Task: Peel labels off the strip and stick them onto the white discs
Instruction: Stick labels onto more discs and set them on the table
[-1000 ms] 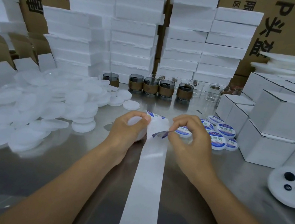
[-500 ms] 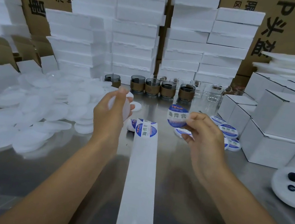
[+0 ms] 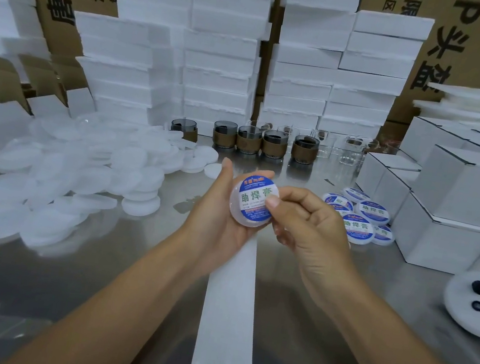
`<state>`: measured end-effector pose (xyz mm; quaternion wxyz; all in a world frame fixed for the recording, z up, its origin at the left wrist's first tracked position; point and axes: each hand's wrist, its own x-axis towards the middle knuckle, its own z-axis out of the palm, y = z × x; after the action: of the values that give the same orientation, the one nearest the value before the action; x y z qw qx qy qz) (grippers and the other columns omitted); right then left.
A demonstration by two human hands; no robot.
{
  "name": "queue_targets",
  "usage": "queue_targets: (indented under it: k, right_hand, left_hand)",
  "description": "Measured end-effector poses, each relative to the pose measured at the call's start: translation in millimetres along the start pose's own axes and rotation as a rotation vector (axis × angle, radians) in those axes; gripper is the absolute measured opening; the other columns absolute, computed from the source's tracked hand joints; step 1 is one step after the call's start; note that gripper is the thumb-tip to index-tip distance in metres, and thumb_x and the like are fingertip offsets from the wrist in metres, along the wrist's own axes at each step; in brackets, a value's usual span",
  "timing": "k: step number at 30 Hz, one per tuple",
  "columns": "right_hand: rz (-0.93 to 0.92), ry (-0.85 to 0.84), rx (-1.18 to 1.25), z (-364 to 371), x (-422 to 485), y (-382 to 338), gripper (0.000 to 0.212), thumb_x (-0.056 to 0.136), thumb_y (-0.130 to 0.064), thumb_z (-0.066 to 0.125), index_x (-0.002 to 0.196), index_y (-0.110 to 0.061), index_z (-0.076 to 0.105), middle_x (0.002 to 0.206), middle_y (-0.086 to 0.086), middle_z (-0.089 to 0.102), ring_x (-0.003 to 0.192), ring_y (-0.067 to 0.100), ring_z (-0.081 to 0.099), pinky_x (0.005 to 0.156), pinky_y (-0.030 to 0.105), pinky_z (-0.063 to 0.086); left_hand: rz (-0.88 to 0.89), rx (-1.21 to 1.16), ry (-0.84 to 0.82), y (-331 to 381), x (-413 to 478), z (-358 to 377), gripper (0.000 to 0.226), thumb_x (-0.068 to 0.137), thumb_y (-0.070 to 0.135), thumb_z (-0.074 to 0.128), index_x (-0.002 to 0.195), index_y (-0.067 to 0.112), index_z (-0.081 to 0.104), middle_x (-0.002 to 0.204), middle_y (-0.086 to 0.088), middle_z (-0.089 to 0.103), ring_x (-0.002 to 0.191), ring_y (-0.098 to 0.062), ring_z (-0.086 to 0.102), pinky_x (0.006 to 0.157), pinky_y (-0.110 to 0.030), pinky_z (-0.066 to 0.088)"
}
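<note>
The left hand [image 3: 218, 229] grips a white disc [image 3: 249, 221] from behind, the thumb at its top-left and the fingertips over its top edge. The right hand [image 3: 310, 225], with curled fingers, pinches the right edge of the disc, its thumb pressing on the round blue label [image 3: 252, 198] on the disc face. Below the hands the strip [image 3: 229, 307] lies along the steel table [image 3: 124, 258]. Blank discs [image 3: 75, 173] are piled at the left and labelled discs [image 3: 359, 221] lie at the right.

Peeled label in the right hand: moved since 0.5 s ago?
Yes. Against the brown-sleeved cups, the label went left, onto the disc in the left hand; the right hand presses it.
</note>
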<state>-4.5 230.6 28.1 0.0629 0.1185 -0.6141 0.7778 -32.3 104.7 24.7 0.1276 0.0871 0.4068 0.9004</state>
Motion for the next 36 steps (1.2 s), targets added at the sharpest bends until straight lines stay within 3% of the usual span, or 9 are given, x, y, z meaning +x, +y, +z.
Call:
queue_targets:
  k: [4, 9, 12, 16, 18, 21, 27, 36]
  right_hand:
    - [0.015, 0.053, -0.043, 1.1, 0.9, 3.3, 0.012, 0.075, -0.013, 0.073, 0.085, -0.010, 0.067, 0.062, -0.003, 0.069, 0.046, 0.001, 0.050, 0.047, 0.011, 0.040]
    - [0.037, 0.091, -0.069, 0.8, 1.0, 3.1, 0.010, 0.075, -0.012, 0.074, 0.082, -0.011, 0.068, 0.063, 0.000, 0.070, 0.044, 0.005, 0.050, 0.047, 0.014, 0.042]
    - [0.047, 0.092, -0.074, 0.7, 0.4, 2.6, 0.008, 0.076, -0.011, 0.073, 0.078, -0.015, 0.067, 0.063, 0.001, 0.069, 0.043, 0.007, 0.052, 0.050, 0.017, 0.047]
    - [0.057, 0.094, -0.039, 2.0, -0.6, 0.8, 0.016, 0.075, -0.011, 0.073, 0.065, -0.021, 0.066, 0.059, 0.003, 0.067, 0.043, 0.009, 0.055, 0.052, 0.020, 0.051]
    - [0.060, 0.100, -0.040, 2.1, -1.0, 0.0, 0.018, 0.075, -0.012, 0.073, 0.062, -0.022, 0.066, 0.057, 0.003, 0.066, 0.043, 0.009, 0.055, 0.052, 0.020, 0.051]
    - [0.063, 0.100, -0.039, 2.4, -1.1, 0.3, 0.015, 0.077, -0.011, 0.072, 0.068, -0.019, 0.063, 0.056, 0.002, 0.064, 0.042, 0.009, 0.054, 0.051, 0.021, 0.050]
    - [0.071, 0.116, -0.041, 1.5, -1.6, 0.9, 0.012, 0.079, -0.006, 0.070, 0.074, -0.013, 0.061, 0.057, 0.003, 0.065, 0.042, 0.009, 0.055, 0.049, 0.020, 0.050]
    - [0.076, 0.119, -0.049, 1.9, -0.4, 1.5, 0.009, 0.079, -0.004, 0.069, 0.077, -0.009, 0.061, 0.059, 0.006, 0.065, 0.042, 0.009, 0.056, 0.051, 0.022, 0.052]
  left_hand:
    - [-0.002, 0.012, -0.003, -1.6, 0.8, -1.0, 0.060, 0.096, 0.053, 0.025, 0.096, 0.008, 0.064, 0.088, -0.016, 0.071, 0.079, -0.022, 0.070, 0.071, -0.028, 0.059]
    - [-0.013, 0.067, -0.010, -3.0, 0.9, -1.4, 0.058, 0.094, 0.055, 0.026, 0.099, 0.008, 0.062, 0.084, -0.014, 0.072, 0.075, -0.019, 0.070, 0.066, -0.026, 0.058]
    - [0.014, 0.128, -0.008, -4.1, -1.1, 2.6, 0.056, 0.081, 0.057, 0.041, 0.102, 0.009, 0.059, 0.098, -0.019, 0.067, 0.075, -0.021, 0.066, 0.060, -0.025, 0.055]
    - [0.091, 0.223, -0.068, -6.5, -4.9, 5.4, 0.038, 0.072, 0.029, 0.062, 0.105, 0.011, 0.058, 0.111, -0.025, 0.061, 0.060, -0.016, 0.063, 0.060, -0.024, 0.052]
    - [0.090, 0.237, -0.077, -7.2, -5.3, 3.8, 0.037, 0.071, 0.022, 0.064, 0.106, 0.012, 0.058, 0.114, -0.027, 0.062, 0.068, -0.019, 0.064, 0.063, -0.025, 0.052]
    - [0.089, 0.250, -0.069, -7.9, -3.7, 1.0, 0.036, 0.071, 0.021, 0.064, 0.106, 0.014, 0.060, 0.110, -0.022, 0.066, 0.086, -0.023, 0.066, 0.066, -0.025, 0.054]
    - [0.102, 0.243, -0.079, -7.9, -2.7, -0.6, 0.027, 0.077, 0.018, 0.059, 0.104, 0.014, 0.062, 0.094, -0.011, 0.072, 0.082, -0.019, 0.069, 0.065, -0.023, 0.055]
    - [0.098, 0.236, -0.099, -8.2, -2.0, -0.9, 0.024, 0.082, 0.016, 0.056, 0.105, 0.013, 0.061, 0.091, -0.008, 0.073, 0.083, -0.019, 0.070, 0.070, -0.023, 0.056]
